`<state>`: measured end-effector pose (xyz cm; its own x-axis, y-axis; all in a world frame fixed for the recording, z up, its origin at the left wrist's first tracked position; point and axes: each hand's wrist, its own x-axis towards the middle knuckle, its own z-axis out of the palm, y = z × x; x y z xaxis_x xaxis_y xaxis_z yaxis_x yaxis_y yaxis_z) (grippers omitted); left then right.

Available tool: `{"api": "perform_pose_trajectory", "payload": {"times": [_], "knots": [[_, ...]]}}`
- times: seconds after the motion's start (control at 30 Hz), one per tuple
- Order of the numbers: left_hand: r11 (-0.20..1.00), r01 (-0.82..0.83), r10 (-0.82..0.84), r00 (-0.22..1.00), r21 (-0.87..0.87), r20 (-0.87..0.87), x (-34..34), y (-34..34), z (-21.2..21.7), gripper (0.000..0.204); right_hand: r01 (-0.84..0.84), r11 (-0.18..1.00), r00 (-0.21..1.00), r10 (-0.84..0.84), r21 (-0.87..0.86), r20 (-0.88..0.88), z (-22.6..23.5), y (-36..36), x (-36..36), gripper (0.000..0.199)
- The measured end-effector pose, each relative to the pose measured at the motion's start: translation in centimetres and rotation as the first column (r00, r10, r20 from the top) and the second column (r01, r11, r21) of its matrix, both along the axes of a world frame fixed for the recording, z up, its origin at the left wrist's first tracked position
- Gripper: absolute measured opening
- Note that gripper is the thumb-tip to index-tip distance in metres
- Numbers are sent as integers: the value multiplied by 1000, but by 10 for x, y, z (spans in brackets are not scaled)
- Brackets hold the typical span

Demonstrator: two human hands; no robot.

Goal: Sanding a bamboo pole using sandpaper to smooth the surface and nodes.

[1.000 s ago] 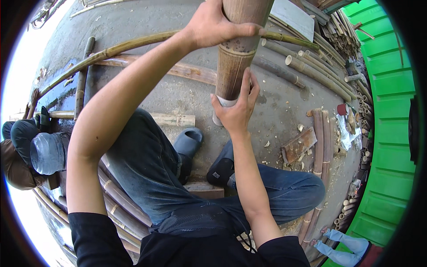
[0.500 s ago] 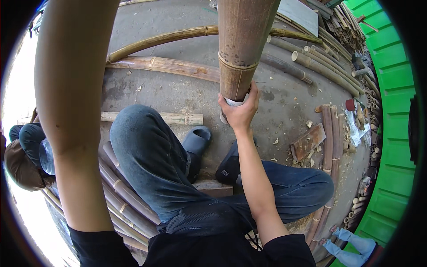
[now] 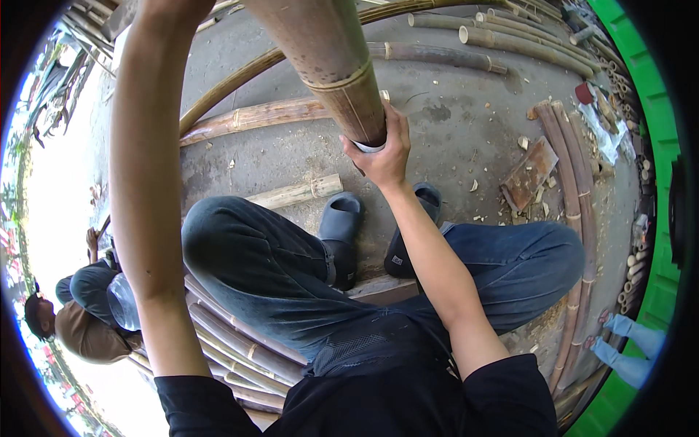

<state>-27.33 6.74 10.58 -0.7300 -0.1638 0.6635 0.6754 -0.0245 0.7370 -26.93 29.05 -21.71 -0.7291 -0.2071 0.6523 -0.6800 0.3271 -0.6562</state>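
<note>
Head view: looking down on a seated person who is holding a thick bamboo pole (image 3: 331, 65) upright between the knees; concrete ground (image 3: 451, 131) lying below
Bamboo pole: rising from just above the feet up and out of the top edge; brown, with a pale node ring near its lower end; a pale ring is showing at its cut base
Right hand (image 3: 382, 149): wrapping around the pole's lower end, thumb and fingers curled closed under and around the base, taking its weight
Left hand: reaching up past the top edge, so only the left forearm (image 3: 145, 182) is showing; whether it is gripping the pole cannot be told
Feet: two dark grey clogs (image 3: 342, 226) sitting directly under the pole's base, close to it
Around: a short split bamboo piece (image 3: 295, 193) lying just left of the clogs; long curved poles (image 3: 255, 116) lying across the ground beyond; a flat rusty-brown slab (image 3: 530, 173) off to the right among chips; a green wall (image 3: 659, 218) curving along the right rim
Other person: crouching at the lower left (image 3: 80, 320), well apart from the pole
Risk, slipping: the base appears to be resting on one closed hand only; if that grip is loosening, the pole is likely dropping straight onto the clogs
Risk, tipping: the pole is leaning a little; if the unseen upper hold is weak, the top could be swinging away and twisting the right wrist
Risk, footing: loose chips and round poles underfoot could be rolling if the person is shifting weight
</note>
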Motion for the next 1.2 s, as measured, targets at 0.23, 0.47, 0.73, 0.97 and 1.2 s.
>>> {"api": "perform_pose_trajectory", "payload": {"times": [0.23, 0.47, 0.73, 0.97, 1.2], "knots": [[970, -241, 237, 950, -4, 206, -29, -33, -70, 49, 33, 983, 994, -51, 183, 94, -83, 34, 6, 95], [939, -333, 293, 906, 87, 305, -33, -34, -79, 51, -2, 996, 915, 37, -88, 403, -66, 19, 4, 126], [968, -241, 203, 923, 77, 327, -31, -29, -75, 55, -331, 861, 927, 220, -387, -304, 95, -106, -79, 97], [976, 105, -134, 980, 192, 144, -12, -45, -84, 96, -369, 919, 236, 234, -135, 943, -82, 12, -67, 82], [974, -47, 125, 928, -223, 351, 14, 31, -113, 97, -65, 595, -101, 795, -801, 599, -49, -20, -50, 65]]}}
